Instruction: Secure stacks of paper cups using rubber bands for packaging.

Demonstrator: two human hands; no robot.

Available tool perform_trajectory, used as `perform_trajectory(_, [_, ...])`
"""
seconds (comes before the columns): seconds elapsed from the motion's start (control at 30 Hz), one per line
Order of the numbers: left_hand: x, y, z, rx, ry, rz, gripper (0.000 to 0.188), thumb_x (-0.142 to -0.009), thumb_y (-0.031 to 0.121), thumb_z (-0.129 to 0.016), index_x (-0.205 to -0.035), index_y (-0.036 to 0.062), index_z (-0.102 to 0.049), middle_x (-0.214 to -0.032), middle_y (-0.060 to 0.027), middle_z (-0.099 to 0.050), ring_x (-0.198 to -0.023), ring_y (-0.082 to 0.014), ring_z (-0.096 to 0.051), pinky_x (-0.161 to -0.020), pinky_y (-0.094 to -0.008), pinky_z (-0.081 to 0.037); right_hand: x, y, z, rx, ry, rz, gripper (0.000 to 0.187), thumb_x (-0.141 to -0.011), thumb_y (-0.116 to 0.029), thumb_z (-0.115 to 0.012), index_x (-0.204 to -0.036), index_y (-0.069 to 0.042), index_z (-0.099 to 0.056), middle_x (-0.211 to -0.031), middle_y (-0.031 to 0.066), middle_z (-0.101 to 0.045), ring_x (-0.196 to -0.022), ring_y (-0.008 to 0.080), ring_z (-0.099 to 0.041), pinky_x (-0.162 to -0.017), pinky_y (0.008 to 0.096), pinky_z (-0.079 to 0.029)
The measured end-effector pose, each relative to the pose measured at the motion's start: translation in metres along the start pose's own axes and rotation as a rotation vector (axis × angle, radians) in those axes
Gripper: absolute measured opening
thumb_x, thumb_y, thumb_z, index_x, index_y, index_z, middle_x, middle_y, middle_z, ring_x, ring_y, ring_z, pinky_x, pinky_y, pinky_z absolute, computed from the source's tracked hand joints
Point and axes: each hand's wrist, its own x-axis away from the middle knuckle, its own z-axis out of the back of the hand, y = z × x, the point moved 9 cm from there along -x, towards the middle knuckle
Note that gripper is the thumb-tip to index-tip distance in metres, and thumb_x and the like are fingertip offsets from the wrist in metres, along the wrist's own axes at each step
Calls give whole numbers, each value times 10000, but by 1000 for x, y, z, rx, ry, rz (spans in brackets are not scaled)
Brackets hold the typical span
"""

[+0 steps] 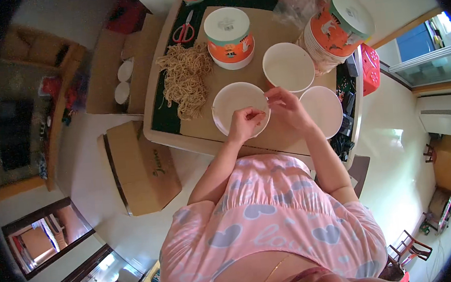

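Note:
A white paper bucket (227, 99) stands open-topped at the table's near edge, just in front of me. Over its near side is my left hand (246, 123), its fingers pinched together; whatever they hold is too small to make out. My right hand (288, 107) is at the bucket's right rim with thumb and fingers drawn together, and their tips hide anything between them. A short light bit, perhaps cord, shows at the left rim. Beyond and to the left lies a tangled heap of beige cord (186, 78).
Two more white buckets (288, 67) (322, 113) stand to the right. Orange buckets (230, 53) (328, 29) sit upside down behind, one atop a nested stack. Red-handled scissors (185, 30) lie at the back left. Cardboard boxes (143, 171) (106, 71) stand left of the table.

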Motion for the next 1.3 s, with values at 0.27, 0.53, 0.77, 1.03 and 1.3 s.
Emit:
perform_trajectory(0.27, [3, 2, -1, -46, -16, -3, 66, -814, 40, -636, -793, -22, -642, -658, -33, -618, -574, -59, -532, -531, -215, -430, -3, -32, -14, 571, -225, 82, 147, -774, -23, -613, -920, -14, -612, -818, 94, -597, -805, 197, -591, -705, 309, -463])
perform_trajectory(0.53, [20, 33, 9, -284, 57, -170, 136, -755, 106, -699, -854, 26, -651, -726, -66, -627, -665, -141, -593, -606, -282, -466, -5, -44, -15, 726, -131, 209, 127, -824, -123, -579, -828, 2, -559, -809, 164, -557, -795, 347, -565, -702, 412, -454])
perform_trajectory(0.77, [45, 37, 16, -686, -163, -216, 107, -760, 103, -660, -823, 27, -619, -762, -114, -602, -748, -256, -596, -691, -354, -473, -9, -31, -17, 797, -161, 303, 89, -796, -94, -606, -831, -27, -560, -824, 118, -564, -772, 309, -576, -691, 384, -469])
perform_trajectory(1.03, [62, 73, -11, -1019, -148, -626, 229, -677, 114, -721, -863, 42, -609, -890, -111, -597, -862, -286, -580, -823, -382, -458, -10, -17, -23, 868, -226, 346, 76, -775, -103, -581, -808, -41, -551, -811, 111, -558, -806, 313, -573, -693, 400, -473])
perform_trajectory(1.3, [30, 20, 60, -477, 147, -146, 41, -793, 39, -610, -813, 8, -594, -763, -124, -616, -698, -222, -592, -627, -339, -465, -2, -9, -21, 821, -286, 286, 73, -782, -92, -567, -805, -28, -541, -756, 141, -553, -772, 327, -568, -675, 407, -464])
